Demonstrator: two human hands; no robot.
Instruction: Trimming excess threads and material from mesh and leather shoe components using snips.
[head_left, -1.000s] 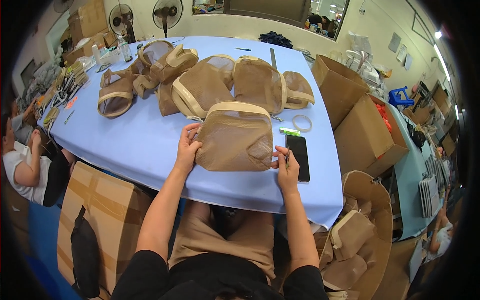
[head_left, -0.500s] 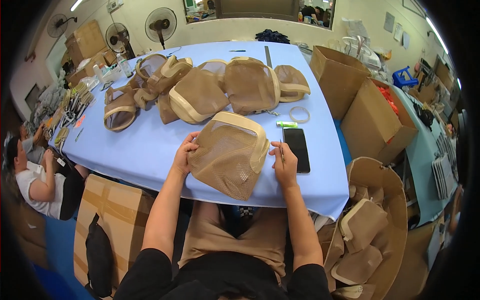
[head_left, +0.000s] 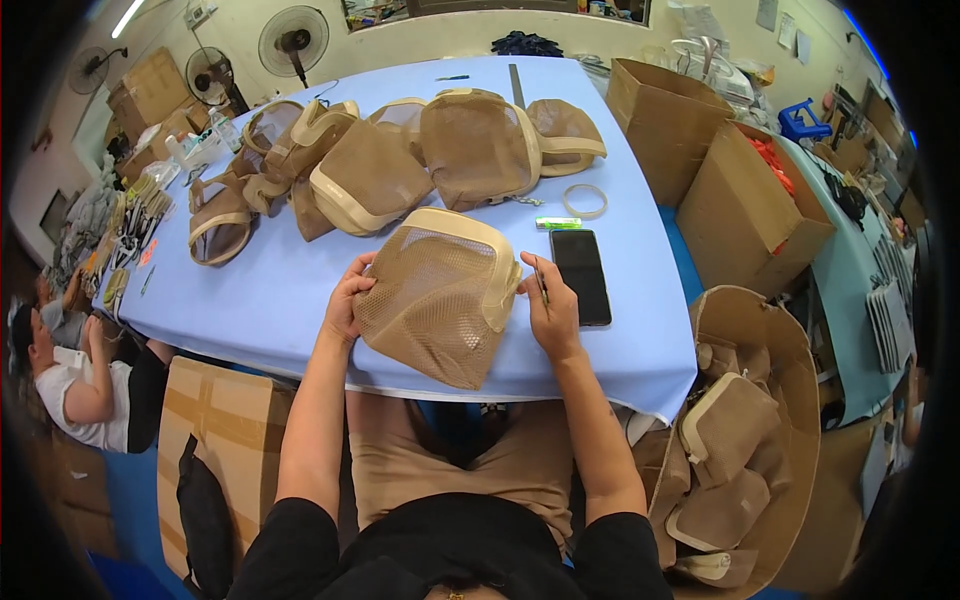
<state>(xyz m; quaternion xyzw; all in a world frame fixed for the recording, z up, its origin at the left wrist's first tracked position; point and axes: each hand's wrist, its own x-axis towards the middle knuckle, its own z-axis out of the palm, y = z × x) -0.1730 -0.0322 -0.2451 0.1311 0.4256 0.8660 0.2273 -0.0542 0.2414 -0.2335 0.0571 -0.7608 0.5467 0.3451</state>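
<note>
I hold the tan mesh bag at the counter's near edge, left hand and right hand fingers closed on its sides; phone just right.

Both hands forward, fingers curled, forearms converging.

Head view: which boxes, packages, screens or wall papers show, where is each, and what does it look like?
Phone: flat on the blue table by the right hand; black rectangle, dark screen.
Open cardboard boxes: right of the table; brown, flaps up.
Round cardboard bin: lower right; holds tan mesh pouches.
Taped carton: under the table, left; brown.
Stacked cartons: far left corner; brown.
Wall papers: upper right; pale sheets.
</note>
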